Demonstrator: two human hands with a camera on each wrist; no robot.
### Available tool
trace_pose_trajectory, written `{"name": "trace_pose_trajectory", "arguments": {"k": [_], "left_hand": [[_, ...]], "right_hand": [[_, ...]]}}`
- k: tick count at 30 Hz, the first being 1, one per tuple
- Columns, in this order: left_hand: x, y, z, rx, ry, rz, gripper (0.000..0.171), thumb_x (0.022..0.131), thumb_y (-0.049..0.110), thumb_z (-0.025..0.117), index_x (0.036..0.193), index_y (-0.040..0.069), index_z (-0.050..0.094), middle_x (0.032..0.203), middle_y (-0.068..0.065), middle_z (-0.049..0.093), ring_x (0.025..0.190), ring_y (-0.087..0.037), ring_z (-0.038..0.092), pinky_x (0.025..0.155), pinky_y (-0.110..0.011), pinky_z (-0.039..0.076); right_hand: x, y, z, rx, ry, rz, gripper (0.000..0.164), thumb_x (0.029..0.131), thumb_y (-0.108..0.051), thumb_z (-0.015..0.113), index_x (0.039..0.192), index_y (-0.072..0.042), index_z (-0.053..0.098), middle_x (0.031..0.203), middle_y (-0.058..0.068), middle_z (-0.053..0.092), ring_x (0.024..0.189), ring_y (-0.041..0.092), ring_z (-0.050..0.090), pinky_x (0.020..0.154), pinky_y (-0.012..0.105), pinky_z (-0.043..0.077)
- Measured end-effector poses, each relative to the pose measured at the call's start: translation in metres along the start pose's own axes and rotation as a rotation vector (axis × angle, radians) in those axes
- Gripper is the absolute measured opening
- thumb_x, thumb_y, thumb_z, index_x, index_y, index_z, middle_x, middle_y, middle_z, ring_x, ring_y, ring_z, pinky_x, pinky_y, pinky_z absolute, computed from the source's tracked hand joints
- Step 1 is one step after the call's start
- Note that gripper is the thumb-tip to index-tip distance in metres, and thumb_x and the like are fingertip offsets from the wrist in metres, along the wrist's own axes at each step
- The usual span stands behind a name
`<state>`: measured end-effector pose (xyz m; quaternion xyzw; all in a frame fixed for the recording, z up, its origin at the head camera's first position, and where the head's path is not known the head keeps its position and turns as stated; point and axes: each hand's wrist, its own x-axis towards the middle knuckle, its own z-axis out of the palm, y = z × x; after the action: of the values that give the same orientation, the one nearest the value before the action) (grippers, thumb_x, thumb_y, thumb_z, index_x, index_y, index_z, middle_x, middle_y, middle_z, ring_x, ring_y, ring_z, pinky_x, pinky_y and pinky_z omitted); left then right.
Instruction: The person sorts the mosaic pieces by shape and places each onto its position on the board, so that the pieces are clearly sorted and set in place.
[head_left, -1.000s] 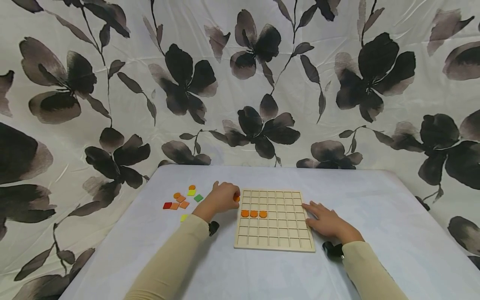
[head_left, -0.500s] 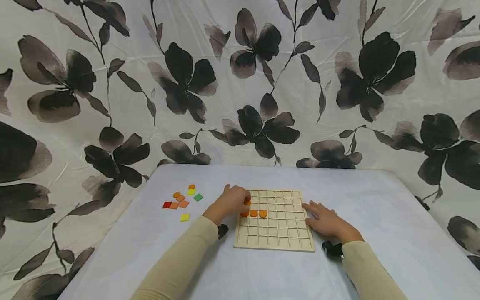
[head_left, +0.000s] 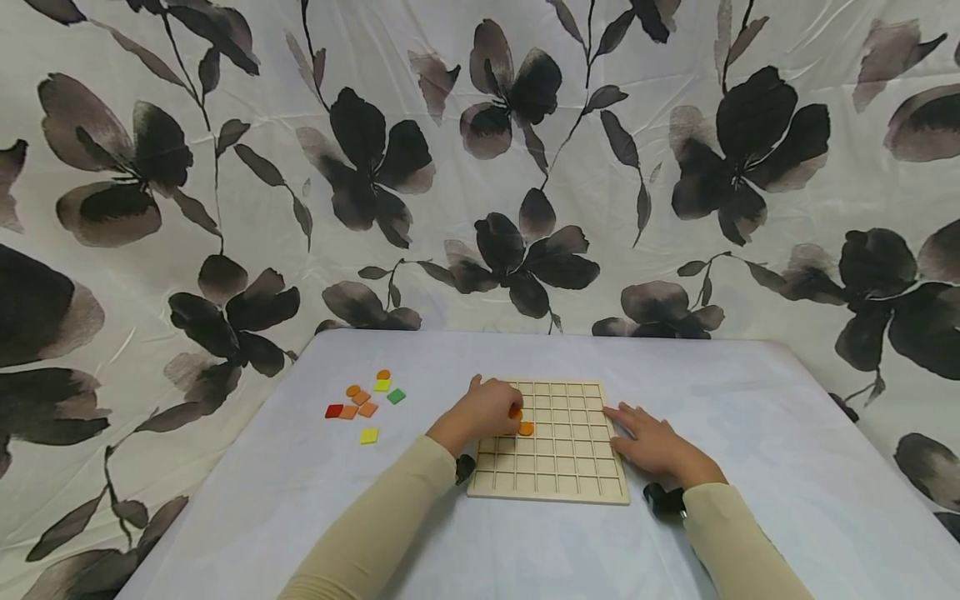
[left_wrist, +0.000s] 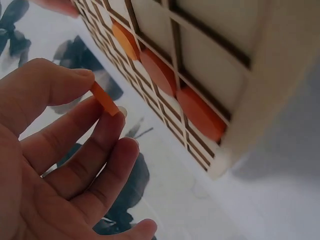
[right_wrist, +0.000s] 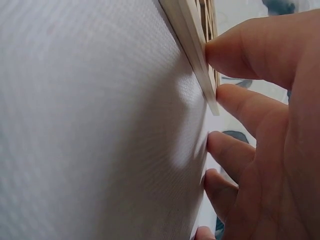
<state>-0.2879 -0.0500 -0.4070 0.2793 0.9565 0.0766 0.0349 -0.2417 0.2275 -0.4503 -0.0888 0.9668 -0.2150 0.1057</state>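
My left hand [head_left: 487,408] pinches an orange disc [left_wrist: 105,99] between thumb and fingertips, held above the left part of a wooden grid board [head_left: 562,467]. Three orange discs sit in a row in the board's cells, as the left wrist view shows; in the head view the hand covers most of them, leaving the rightmost disc [head_left: 526,428] visible. My right hand [head_left: 658,442] lies at the board's right edge. Its thumb and a finger touch that edge in the right wrist view, while other fingertips rest on the white table.
Left of the board lie loose pieces: a red tile [head_left: 334,411], a green tile [head_left: 396,397], a yellow tile [head_left: 369,436], another yellow one, several orange tiles and two orange discs [head_left: 353,390]. A floral cloth [head_left: 517,167] hangs behind the table [head_left: 555,550].
My left hand has moved right and slightly nearer, from beside the board's left edge to over the row of discs, carrying the orange disc. The right hand has stayed put.
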Motion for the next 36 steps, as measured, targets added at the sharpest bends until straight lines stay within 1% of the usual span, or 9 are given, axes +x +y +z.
{"name": "trace_pose_trajectory", "arguments": {"k": [4,7,12,18,22,28,32,36], "left_hand": [[0.001,0.006,0.002,-0.010,-0.003,0.015,0.015,0.085,0.020,0.070,0.099,0.016,0.073,0.088,0.006,0.070,0.088,-0.014,0.061,0.111,-0.064,0.026],[0.002,0.012,0.004,-0.011,-0.011,0.019,0.017,0.086,0.022,0.070,0.103,0.016,0.073,0.094,0.006,0.071,0.093,-0.014,0.063,0.111,-0.063,0.026],[0.005,0.018,0.006,-0.009,-0.011,0.021,0.013,0.087,0.023,0.070,0.098,0.017,0.073,0.089,0.007,0.070,0.087,-0.012,0.062,0.111,-0.061,0.028],[0.008,0.025,0.007,-0.028,-0.017,0.009,0.012,0.087,0.023,0.070,0.096,0.016,0.073,0.087,0.007,0.069,0.090,-0.013,0.060,0.113,-0.061,0.026],[0.010,0.029,0.009,-0.019,-0.037,0.008,0.009,0.088,0.023,0.068,0.094,0.017,0.072,0.086,0.008,0.067,0.087,-0.013,0.058,0.112,-0.061,0.027],[0.016,0.031,0.013,0.004,-0.056,0.021,0.012,0.089,0.023,0.067,0.097,0.017,0.072,0.087,0.008,0.067,0.086,-0.012,0.058,0.109,-0.059,0.030],[0.020,0.032,0.018,-0.003,-0.058,0.027,0.011,0.089,0.023,0.067,0.096,0.017,0.073,0.085,0.008,0.067,0.084,-0.011,0.058,0.110,-0.060,0.029],[0.022,0.036,0.019,0.005,-0.064,0.028,0.012,0.090,0.024,0.067,0.097,0.017,0.073,0.086,0.007,0.067,0.087,-0.011,0.059,0.111,-0.060,0.029]], "right_hand": [[0.000,0.001,0.001,0.005,-0.007,0.002,0.056,0.096,-0.030,0.048,0.149,-0.013,0.038,0.156,0.025,0.025,0.144,0.049,0.017,0.110,0.073,0.010],[0.001,0.002,0.002,0.010,-0.009,0.003,0.056,0.097,-0.030,0.048,0.149,-0.013,0.037,0.157,0.024,0.025,0.144,0.048,0.017,0.110,0.072,0.010],[0.001,0.003,0.003,0.015,-0.005,0.004,0.056,0.097,-0.030,0.048,0.149,-0.013,0.038,0.157,0.024,0.025,0.145,0.048,0.017,0.110,0.072,0.010],[0.001,0.003,0.003,0.008,0.002,-0.003,0.056,0.097,-0.030,0.048,0.149,-0.013,0.038,0.156,0.024,0.025,0.144,0.048,0.018,0.110,0.072,0.010],[0.000,0.002,0.002,0.008,0.005,-0.005,0.055,0.096,-0.029,0.048,0.148,-0.013,0.039,0.156,0.025,0.026,0.144,0.049,0.018,0.110,0.073,0.010],[0.001,0.002,0.001,0.005,0.009,-0.005,0.056,0.096,-0.030,0.049,0.148,-0.013,0.039,0.156,0.025,0.026,0.144,0.049,0.019,0.110,0.073,0.011],[0.000,0.002,0.001,0.010,0.010,-0.009,0.056,0.096,-0.030,0.049,0.148,-0.013,0.039,0.156,0.025,0.027,0.143,0.049,0.019,0.110,0.073,0.011],[0.000,0.002,0.001,0.016,0.011,-0.012,0.055,0.096,-0.030,0.050,0.148,-0.013,0.040,0.156,0.025,0.027,0.143,0.049,0.019,0.109,0.073,0.011]]}}
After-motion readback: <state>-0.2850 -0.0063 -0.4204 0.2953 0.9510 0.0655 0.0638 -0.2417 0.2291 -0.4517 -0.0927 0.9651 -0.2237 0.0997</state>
